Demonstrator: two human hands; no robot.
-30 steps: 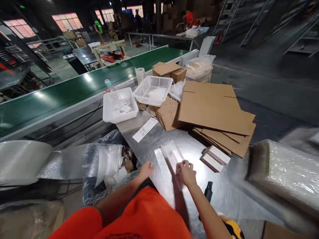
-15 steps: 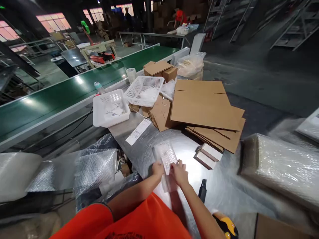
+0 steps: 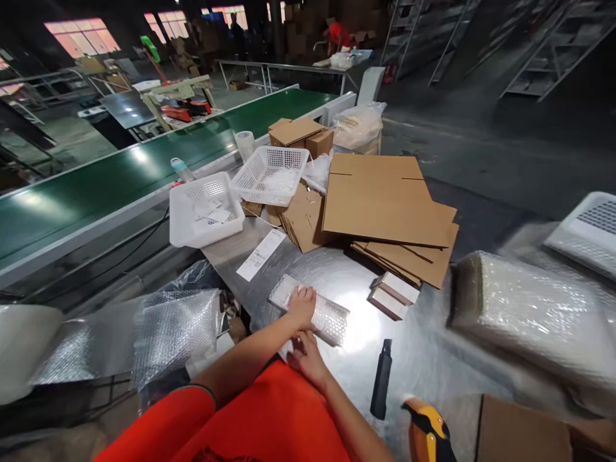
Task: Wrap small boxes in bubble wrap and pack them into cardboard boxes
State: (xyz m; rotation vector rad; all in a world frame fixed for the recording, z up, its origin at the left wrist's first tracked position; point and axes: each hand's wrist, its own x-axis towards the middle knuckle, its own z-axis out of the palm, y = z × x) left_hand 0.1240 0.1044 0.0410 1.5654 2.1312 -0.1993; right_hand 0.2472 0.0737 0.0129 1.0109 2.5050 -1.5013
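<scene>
A flat package in clear bubble wrap (image 3: pixel 331 319) lies slantwise on the metal table in front of me. My left hand (image 3: pixel 301 308) is laid across its middle, fingers curled over the top. Just below, my right hand (image 3: pixel 308 360) is at the package's near side, its fingers bent around the loose end of the wrap; the left wrist partly covers them. Left of the package is a printed white label strip (image 3: pixel 260 255). To the right sit small white boxes (image 3: pixel 393 295), and nearer me a black-handled tool (image 3: pixel 382 380).
Flat cardboard sheets (image 3: pixel 380 199) are stacked behind. White baskets (image 3: pixel 205 237) stand at the table's left edge beside a green conveyor (image 3: pixel 120 167). A yellow-and-black tape dispenser (image 3: pixel 432 427) is near right, a large plastic-wrapped bundle (image 3: pixel 529 314) farther right, and bubble wrap sheeting (image 3: pixel 176 327) at left.
The package has turned from pointing away from me to lying crosswise. My left hand has moved onto its top, and my right hand has come left and nearer, below it.
</scene>
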